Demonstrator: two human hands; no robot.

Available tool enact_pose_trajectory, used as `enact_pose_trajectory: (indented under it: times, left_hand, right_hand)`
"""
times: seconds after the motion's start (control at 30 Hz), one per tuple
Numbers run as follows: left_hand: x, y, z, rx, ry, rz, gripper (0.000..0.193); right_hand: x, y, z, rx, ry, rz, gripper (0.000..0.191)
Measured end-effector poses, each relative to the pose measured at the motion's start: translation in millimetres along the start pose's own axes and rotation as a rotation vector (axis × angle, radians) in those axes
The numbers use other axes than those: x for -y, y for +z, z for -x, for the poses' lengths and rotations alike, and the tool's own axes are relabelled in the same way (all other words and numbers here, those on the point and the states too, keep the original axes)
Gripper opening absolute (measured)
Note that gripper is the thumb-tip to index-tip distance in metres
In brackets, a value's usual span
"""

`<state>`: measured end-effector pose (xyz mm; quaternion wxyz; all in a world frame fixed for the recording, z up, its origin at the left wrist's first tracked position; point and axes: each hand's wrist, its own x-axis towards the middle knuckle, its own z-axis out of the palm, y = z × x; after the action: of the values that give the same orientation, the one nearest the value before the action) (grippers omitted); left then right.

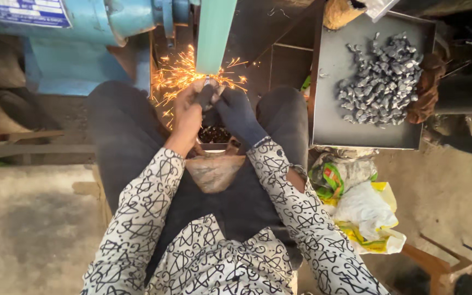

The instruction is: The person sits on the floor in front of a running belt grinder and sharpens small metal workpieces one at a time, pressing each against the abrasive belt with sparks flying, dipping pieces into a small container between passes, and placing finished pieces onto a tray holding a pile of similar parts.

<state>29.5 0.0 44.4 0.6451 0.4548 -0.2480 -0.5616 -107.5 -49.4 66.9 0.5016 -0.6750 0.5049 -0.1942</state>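
My left hand [188, 109] and my right hand [237, 113], which wears a dark glove, are pressed together on a small metal piece [208, 83]. The piece touches the lower end of a green grinding belt [214, 33]. Orange sparks [177, 74] fly off to the left of the contact point. The piece itself is mostly hidden by my fingers. I sit with my knees apart in dark trousers, and a small container of dark bits [214, 135] rests between my legs below my hands.
A blue motor housing [77, 19] stands at the upper left. On my right, a grey metal tray [334, 109] holds a heap of several small grey metal parts [381, 82]. Crumpled plastic bags [359, 207] lie beside my right leg. Bare concrete floor [28, 224] on the left.
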Motion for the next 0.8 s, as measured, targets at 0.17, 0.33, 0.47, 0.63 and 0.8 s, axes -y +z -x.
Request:
enact_pose_trajectory:
  times: [0.17,0.33,0.47,0.63,0.8]
  left_hand:
    - [10.8,-6.5,8.8,0.182,0.122,-0.569,0.057]
    - [20.1,8.0,20.4,0.498,0.060,-1.017,0.088]
    - [21.1,12.2,25.7,0.630,-0.215,-1.045,0.068]
    - [30.4,17.2,16.4,0.367,-0.218,-0.494,0.059]
    - [22.1,17.6,13.7,-0.114,-0.217,0.169,0.026]
  right_hand:
    - [-22.6,-66.5,1.3,-0.073,-0.339,0.511,0.021]
    - [-80.4,-210.8,-9.4,-0.564,-0.240,0.647,0.039]
    - [-105.0,-252.6,-10.1,-0.456,-0.329,0.768,0.033]
    - [-40.2,-171.7,-5.4,-0.524,0.024,0.133,0.013]
    - [-16.3,-22.6,25.1,-0.304,-0.097,0.029,0.050]
